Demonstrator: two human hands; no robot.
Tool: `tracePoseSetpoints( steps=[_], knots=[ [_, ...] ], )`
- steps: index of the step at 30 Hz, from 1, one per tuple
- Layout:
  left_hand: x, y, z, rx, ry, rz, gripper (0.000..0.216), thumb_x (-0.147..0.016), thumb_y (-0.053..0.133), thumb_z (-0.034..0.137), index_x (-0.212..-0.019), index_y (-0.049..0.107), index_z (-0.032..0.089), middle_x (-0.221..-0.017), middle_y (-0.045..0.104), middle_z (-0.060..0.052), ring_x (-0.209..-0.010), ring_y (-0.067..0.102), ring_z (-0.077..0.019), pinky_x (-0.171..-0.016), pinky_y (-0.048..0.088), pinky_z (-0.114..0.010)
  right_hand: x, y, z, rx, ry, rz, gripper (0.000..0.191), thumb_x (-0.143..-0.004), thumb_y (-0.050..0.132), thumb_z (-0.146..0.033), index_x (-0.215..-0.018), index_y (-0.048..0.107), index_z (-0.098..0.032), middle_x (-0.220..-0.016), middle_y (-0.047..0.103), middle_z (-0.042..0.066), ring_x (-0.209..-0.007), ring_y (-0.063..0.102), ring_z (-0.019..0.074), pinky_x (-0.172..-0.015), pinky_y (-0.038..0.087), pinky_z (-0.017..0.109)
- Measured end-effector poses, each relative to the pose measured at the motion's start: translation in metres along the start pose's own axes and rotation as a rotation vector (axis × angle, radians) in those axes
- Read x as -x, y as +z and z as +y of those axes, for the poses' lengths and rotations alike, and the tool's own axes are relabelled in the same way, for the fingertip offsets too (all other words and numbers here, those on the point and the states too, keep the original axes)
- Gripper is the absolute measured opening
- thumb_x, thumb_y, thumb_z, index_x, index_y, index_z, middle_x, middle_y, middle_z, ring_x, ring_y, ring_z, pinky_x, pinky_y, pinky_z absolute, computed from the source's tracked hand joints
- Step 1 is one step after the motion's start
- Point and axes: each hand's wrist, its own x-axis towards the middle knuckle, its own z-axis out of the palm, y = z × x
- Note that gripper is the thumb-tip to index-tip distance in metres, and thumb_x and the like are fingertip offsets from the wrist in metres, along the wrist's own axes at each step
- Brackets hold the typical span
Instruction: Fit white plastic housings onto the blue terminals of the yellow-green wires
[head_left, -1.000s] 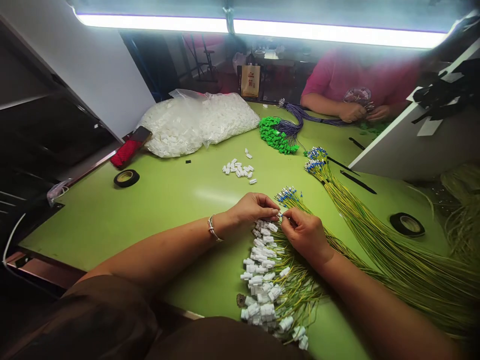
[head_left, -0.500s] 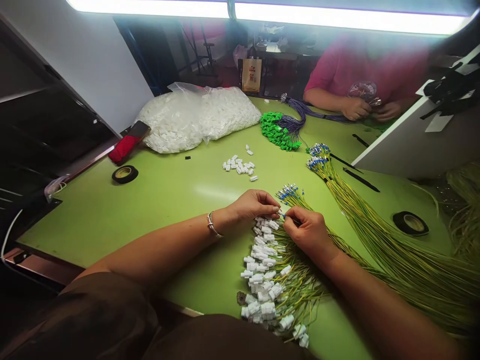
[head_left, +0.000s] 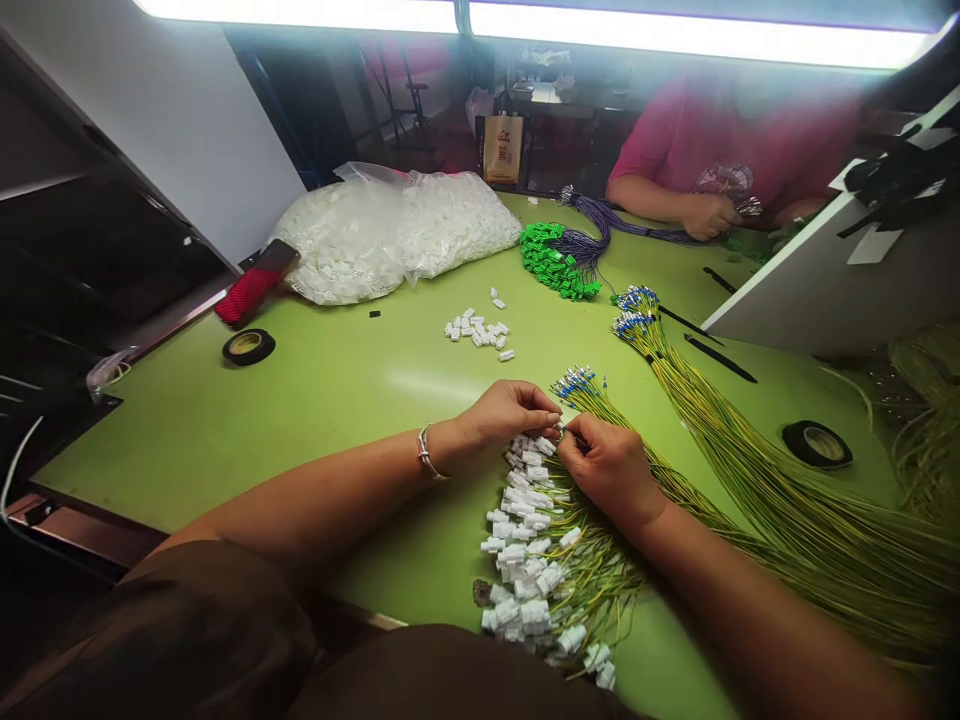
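Note:
My left hand [head_left: 514,412] pinches a small white connector housing [head_left: 558,427], mostly hidden by the fingertips. Against it, my right hand [head_left: 606,462] is closed on the end of a yellow-green wire, its tip hidden between the fingers. Both hands meet above a row of white connectors [head_left: 534,612] fitted on yellow-green wires. Just behind my fingers lies a bundle of bare wire ends with blue and silver terminals [head_left: 577,382]. A second yellow-green bundle [head_left: 690,410], bound with black tape, runs along its right side.
Loose white housings [head_left: 478,330] lie mid-table, before clear bags of housings [head_left: 337,240]. Black tape rolls [head_left: 249,347] sit left and right [head_left: 817,444]. Green connectors [head_left: 559,262] on dark wires lie farther back. Across the table, a person's hand [head_left: 709,215] works beside a white panel [head_left: 840,250].
My right hand has moved slightly left, bringing the wire end up against the housing in my left hand. Across the table, the other person's hands have shifted apart.

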Motion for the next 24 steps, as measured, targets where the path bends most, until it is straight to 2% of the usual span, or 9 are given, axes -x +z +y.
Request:
tracePoseSetpoints(
  steps=[3,9,12,17,24],
  knots=[
    [-0.0003,0.0004,0.0000,0.006,0.008,-0.004,0.034,-0.052,0.084,0.026,-0.071,0.063,0.007,-0.059,0.065,-0.004,-0.059,0.064,-0.0133,-0.060,0.049,-0.024,-0.0013,0.0002,-0.0002,-0.052,0.029,0.002,0.017,-0.079,0.050,-0.018,-0.063,0.056,-0.018,-0.053,0.053,-0.001,-0.048,0.045,0.0108,-0.054,0.034,0.024],
    [-0.0047,-0.0014,0.0008,-0.087,0.037,0.005,0.028,-0.054,0.082,0.022,-0.070,0.064,0.007,-0.057,0.065,-0.004,-0.056,0.063,-0.0124,-0.059,0.050,-0.024,-0.0038,-0.0009,0.0024,-0.292,0.184,-0.004,0.014,-0.077,0.051,-0.018,-0.064,0.057,-0.019,-0.054,0.054,-0.003,-0.048,0.045,0.0092,-0.051,0.037,0.022],
    [-0.0051,-0.0015,0.0006,-0.104,0.042,0.028,0.025,-0.055,0.082,0.018,-0.068,0.064,0.006,-0.056,0.064,-0.004,-0.052,0.060,-0.0100,-0.056,0.048,-0.021,-0.0032,-0.0008,0.0033,-0.278,0.159,-0.020,0.013,-0.077,0.052,-0.018,-0.064,0.057,-0.018,-0.053,0.052,-0.003,-0.047,0.044,0.0089,-0.052,0.036,0.022],
    [-0.0023,-0.0004,-0.0003,-0.012,-0.007,0.012,0.029,-0.053,0.083,0.021,-0.070,0.063,0.006,-0.058,0.066,-0.005,-0.057,0.064,-0.0129,-0.059,0.050,-0.023,-0.0026,0.0004,0.0021,-0.225,0.139,-0.007,0.015,-0.079,0.051,-0.018,-0.065,0.057,-0.018,-0.054,0.053,-0.002,-0.048,0.044,0.0093,-0.052,0.036,0.023],
    [-0.0034,0.0015,-0.0012,-0.035,0.042,0.029,0.029,-0.054,0.082,0.020,-0.070,0.063,0.006,-0.060,0.066,-0.005,-0.058,0.064,-0.0128,-0.062,0.051,-0.024,-0.0021,0.0017,0.0029,-0.152,0.105,0.014,0.014,-0.080,0.050,-0.018,-0.067,0.056,-0.018,-0.055,0.055,-0.002,-0.048,0.046,0.0096,-0.053,0.036,0.022]
  ],
)
